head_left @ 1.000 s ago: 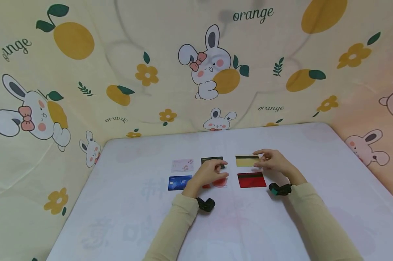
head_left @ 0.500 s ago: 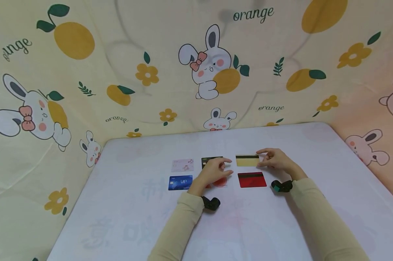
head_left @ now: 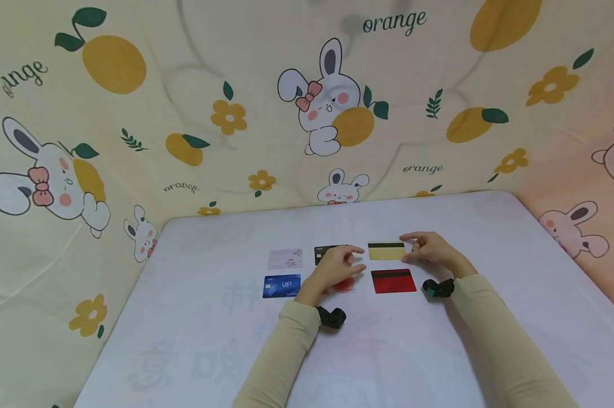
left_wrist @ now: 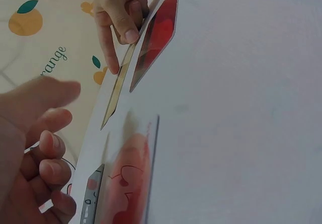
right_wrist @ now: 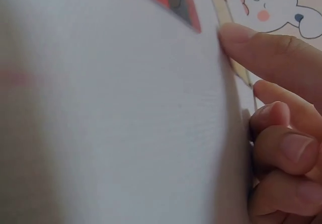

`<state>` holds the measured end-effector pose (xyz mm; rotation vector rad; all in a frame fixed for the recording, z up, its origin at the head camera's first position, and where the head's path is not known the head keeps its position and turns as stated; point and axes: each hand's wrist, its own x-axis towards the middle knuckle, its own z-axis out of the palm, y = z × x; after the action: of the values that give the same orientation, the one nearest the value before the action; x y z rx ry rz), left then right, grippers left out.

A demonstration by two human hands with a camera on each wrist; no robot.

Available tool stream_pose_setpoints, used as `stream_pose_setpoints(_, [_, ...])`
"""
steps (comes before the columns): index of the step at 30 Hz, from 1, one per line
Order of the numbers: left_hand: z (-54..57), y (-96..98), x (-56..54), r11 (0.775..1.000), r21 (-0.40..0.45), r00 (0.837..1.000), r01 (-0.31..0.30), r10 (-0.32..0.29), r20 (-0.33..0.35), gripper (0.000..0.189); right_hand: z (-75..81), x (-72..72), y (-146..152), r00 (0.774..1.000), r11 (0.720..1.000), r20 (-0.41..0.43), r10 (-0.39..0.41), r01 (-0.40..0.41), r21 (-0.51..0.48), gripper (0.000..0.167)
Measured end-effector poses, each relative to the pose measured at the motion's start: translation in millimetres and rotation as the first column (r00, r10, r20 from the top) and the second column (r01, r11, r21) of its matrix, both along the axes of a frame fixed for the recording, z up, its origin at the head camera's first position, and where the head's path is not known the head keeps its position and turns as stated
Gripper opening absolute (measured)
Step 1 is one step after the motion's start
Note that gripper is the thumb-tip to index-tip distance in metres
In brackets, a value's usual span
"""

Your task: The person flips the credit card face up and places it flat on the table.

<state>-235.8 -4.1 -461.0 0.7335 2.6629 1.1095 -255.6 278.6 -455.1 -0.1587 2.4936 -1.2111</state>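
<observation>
Fingertips of the right grip (head_left: 425, 249) touch the gold card (head_left: 386, 251); best press lightly, keeping it flat on the counter (head_left: 225, 238). Left grip (head_left: 337, 265) hovers released.

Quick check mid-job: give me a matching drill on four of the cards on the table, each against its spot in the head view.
Things:
1. gold card
2. blue VIP card
3. pink card
4. red card with dark stripe

Places:
a. front row, far left
b. back row, at the right hand's fingertips
c. front row, to the right of the left hand
d. back row, far left

Pairs: 1-b, 2-a, 3-d, 4-c
</observation>
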Motion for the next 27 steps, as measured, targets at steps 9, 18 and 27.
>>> stream_pose_setpoints(9, [2.0, -1.3, -2.0, 1.0, 0.019, 0.999, 0.018, -0.017, -0.028, 0.037, 0.4, -2.1, -1.5, 1.0, 0.997, -0.021, -0.003, 0.005, 0.081, 0.065])
stream_pose_setpoints(18, [3.1, -1.4, -3.6, 0.999, 0.032, 0.999, 0.02, -0.019, -0.028, 0.037, 1.4, -11.7, -1.7, 0.998, 0.991, -0.003, 0.063, -0.062, 0.117, 0.054])
stream_pose_setpoints(27, [1.5, -3.7, -4.5, 0.998, 0.054, 0.999, 0.021, -0.019, -0.031, 0.035, 1.1, -18.0, -2.4, 0.987, 0.988, -0.074, 0.145, -0.141, 0.054, 0.049])
